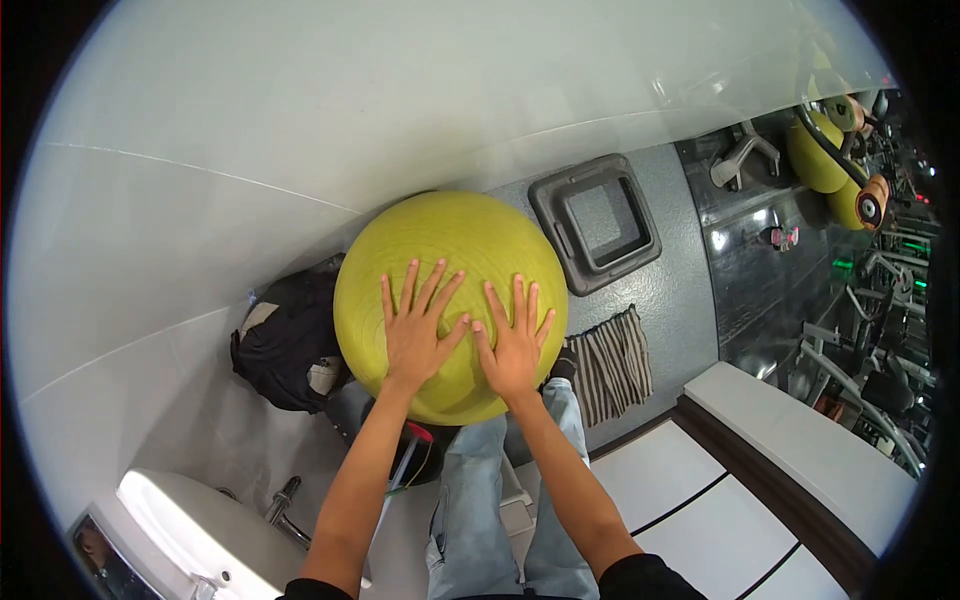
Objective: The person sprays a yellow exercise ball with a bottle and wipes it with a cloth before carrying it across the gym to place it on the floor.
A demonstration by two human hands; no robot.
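Both hands, left (415, 335) & right (512, 345), lie flat w/ fingers spread on big yellow-green rubber exercise ball (450, 250), pressing not gripping. Ball sits against white tiled wall (250, 130), above grey floor (670, 290), beside black bag (285, 345); looks mid-job.

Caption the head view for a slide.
Both hands, left hand and right hand, pressed flat with fingers spread on a yellow-green exercise ball beside a black bag.

A black bag (285, 345) lies left of the hands; a striped towel (612, 365) and square step (597, 222) lie right.
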